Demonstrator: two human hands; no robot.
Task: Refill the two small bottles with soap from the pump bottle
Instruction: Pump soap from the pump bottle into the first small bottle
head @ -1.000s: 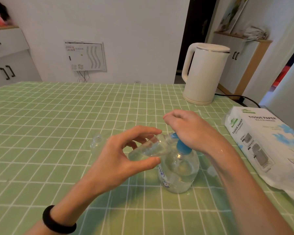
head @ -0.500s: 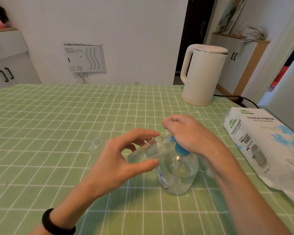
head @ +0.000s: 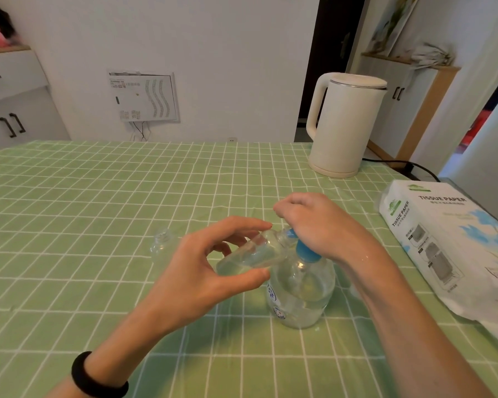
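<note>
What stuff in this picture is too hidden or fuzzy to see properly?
- Top and spout of the pump bottle: head view, covered by the right hand.
- Mouth of the small bottle the left hand holds: head view, tucked under the right hand; soap flow unseen.
- The second small bottle: head view, clear and tiny; fill unreadable.
- The tissue pack: head view, cut by the right edge.

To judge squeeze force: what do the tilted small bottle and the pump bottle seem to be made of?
Small bottle: probably clear, glossy plastic; liquid shows through its wall, though glass cannot be excluded. Pump bottle: clear, shiny plastic body, with the green of the tablecloth visible through it; its collar looks like opaque blue plastic.
</note>
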